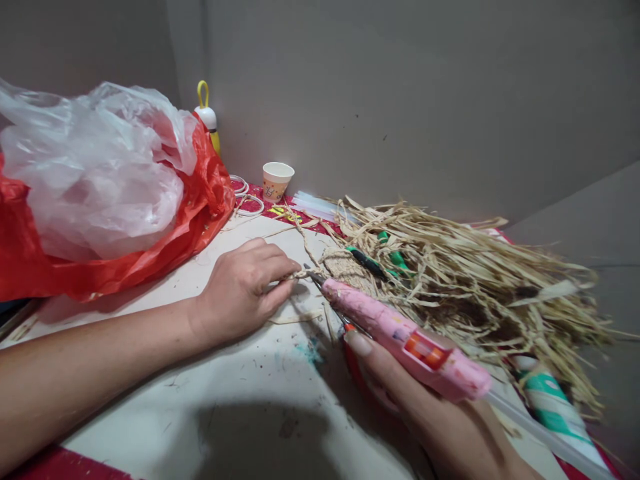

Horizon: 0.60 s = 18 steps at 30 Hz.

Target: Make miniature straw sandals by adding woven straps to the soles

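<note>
With left hand (247, 287), pinching a thin braided straw strand (301, 274) between thumb and fingertips at the frame's centre. With right hand (425, 407), at lower right, holding a pink glue gun (390, 330) together with red-handled scissors (348, 327), with fingers mostly hidden and blade tips right at the strand. Just beside, woven straw (343, 260); farther right, loose straw (450, 243). At upper left, crumpled plastic bags (100, 180); at upper centre, a paper cup (275, 189).

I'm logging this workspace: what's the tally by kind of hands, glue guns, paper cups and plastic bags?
Hands: 2, left hand, right hand
Pink glue gun: 1
Paper cup: 1
Plastic bags: 2, red bag, whitish bag
Total: 6
</note>
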### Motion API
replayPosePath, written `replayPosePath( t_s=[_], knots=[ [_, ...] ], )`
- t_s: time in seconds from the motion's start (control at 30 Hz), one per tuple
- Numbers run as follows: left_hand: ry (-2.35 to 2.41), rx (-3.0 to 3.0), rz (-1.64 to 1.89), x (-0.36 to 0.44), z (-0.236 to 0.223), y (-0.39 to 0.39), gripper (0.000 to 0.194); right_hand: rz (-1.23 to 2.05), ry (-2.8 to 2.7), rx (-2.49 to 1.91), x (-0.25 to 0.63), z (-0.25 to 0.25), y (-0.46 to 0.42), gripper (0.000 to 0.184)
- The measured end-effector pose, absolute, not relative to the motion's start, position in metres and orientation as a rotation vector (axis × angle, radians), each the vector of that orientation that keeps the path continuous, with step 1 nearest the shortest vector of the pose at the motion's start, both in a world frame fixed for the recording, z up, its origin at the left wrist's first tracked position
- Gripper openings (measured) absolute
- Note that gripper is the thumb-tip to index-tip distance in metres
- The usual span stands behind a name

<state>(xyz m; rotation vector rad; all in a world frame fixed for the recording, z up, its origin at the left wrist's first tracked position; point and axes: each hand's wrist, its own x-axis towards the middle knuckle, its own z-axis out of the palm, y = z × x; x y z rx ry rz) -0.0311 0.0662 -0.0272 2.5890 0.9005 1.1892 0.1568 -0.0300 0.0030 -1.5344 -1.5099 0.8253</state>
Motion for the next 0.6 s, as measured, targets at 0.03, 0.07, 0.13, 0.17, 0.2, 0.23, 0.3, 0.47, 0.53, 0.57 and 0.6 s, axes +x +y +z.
replayPosePath(
  t_s=[0.03,0.07,0.13,0.17,0.2,0.23,0.3,0.47,0.53,0.57,0.6],
  knots=[
    [0.900,2.590,1.196,-0.0310,-0.0274,0.0661,0.014,0.825,-1.502,-1.535,0.1558,0.0036,-0.0303,0.033],
    [0.900,2.590,1.202,-0.0308,-0.0276,0.0661,0.014,0.825,-1.498,-1.531,0.1551,0.0039,-0.0305,0.033],
    [0.901,2.590,1.213,-0.0307,-0.0279,0.0661,0.014,0.821,-1.494,-1.519,0.1547,0.0040,-0.0306,0.034],
    [0.905,2.589,1.216,-0.0307,-0.0279,0.0661,0.014,0.817,-1.493,-1.516,0.1550,0.0037,-0.0306,0.034],
    [0.908,2.588,1.218,-0.0307,-0.0278,0.0662,0.014,0.813,-1.494,-1.516,0.1555,0.0034,-0.0305,0.034],
    [0.910,2.588,1.221,-0.0307,-0.0276,0.0662,0.014,0.807,-1.499,-1.516,0.1561,0.0029,-0.0303,0.033],
    [0.913,2.587,1.222,-0.0308,-0.0270,0.0662,0.014,0.797,-1.513,-1.516,0.1573,0.0022,-0.0299,0.034],
    [0.925,2.584,1.204,-0.0303,-0.0251,0.0654,0.014,0.809,-1.513,-1.539,0.1582,0.0025,-0.0293,0.035],
    [0.927,2.588,1.202,-0.0301,-0.0245,0.0651,0.014,0.806,-1.507,-1.544,0.1580,0.0030,-0.0294,0.035],
    [0.926,2.592,1.198,-0.0301,-0.0243,0.0650,0.014,0.800,-1.505,-1.544,0.1579,0.0031,-0.0295,0.034],
    [0.926,2.595,1.196,-0.0301,-0.0243,0.0650,0.014,0.792,-1.503,-1.544,0.1579,0.0032,-0.0296,0.033]
  ],
)
